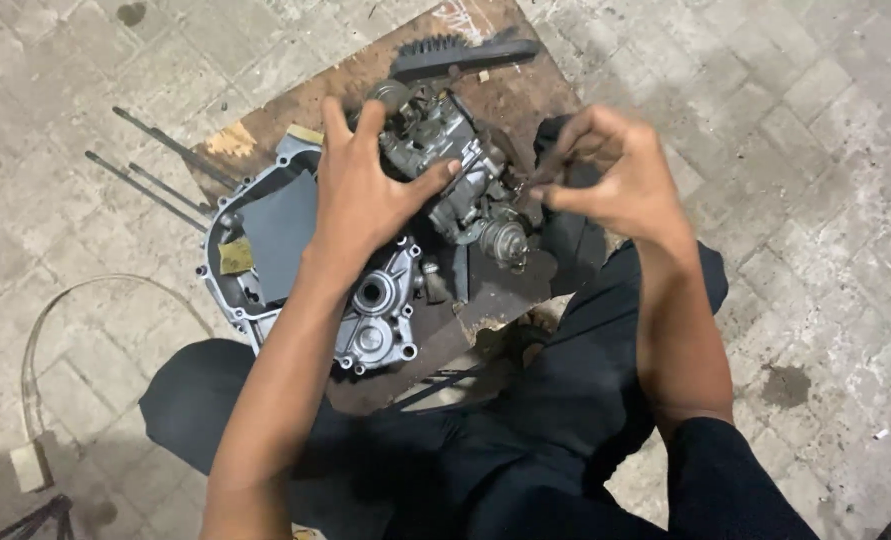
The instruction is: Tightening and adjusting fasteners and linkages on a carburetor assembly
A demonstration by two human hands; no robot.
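Carburetor (pixel 455 165) (long axis diagonal, upper-left to lower-right) in left hand (pixel 365 190) fingers' grasp; right hand (pixel 615 175) fingers pinched at its side.

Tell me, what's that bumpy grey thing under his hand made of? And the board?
The carburetor under the left hand looks like cast metal: dull grey, greasy, with hard edges. The board seems to be wood, brown, worn and stained.
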